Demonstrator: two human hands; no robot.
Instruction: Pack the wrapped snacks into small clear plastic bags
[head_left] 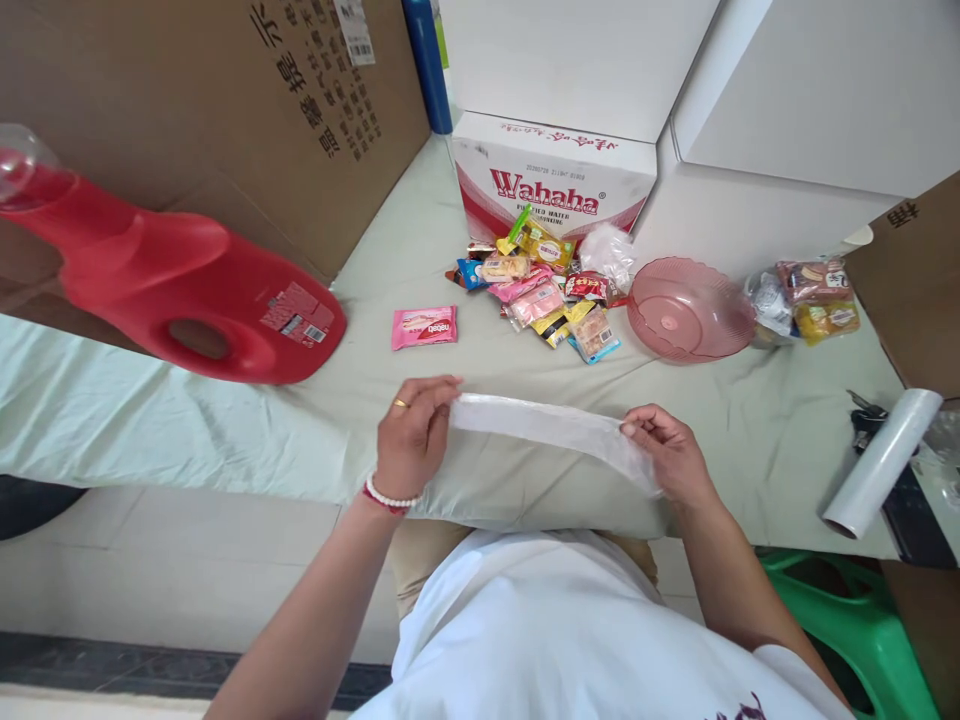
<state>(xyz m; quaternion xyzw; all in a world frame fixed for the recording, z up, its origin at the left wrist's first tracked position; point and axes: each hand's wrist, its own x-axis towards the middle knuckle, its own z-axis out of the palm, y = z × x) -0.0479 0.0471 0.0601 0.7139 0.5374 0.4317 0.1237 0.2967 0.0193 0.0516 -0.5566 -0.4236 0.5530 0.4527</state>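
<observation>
A thin clear plastic bag (547, 428) is stretched sideways between my two hands, just above the near edge of the pale green cloth (420, 260). My left hand (411, 440) pinches its left end; this hand has a ring and a bead bracelet. The bag's right end is pinched by my right hand (667, 455). Beyond the bag lies a pile of small snack packets (544, 285), and a single pink wafer packet (424, 327) lies apart to its left. A pink plastic bowl (686, 308) sits right of the pile.
A big red detergent jug (172, 280) lies on its side at left. A Wahaha carton (551, 175) and brown cardboard boxes (225, 110) stand behind. A roll of plastic bags (881, 462), keys (862, 415) and more snack packets (817, 295) are at right. A green stool (855, 620) is below.
</observation>
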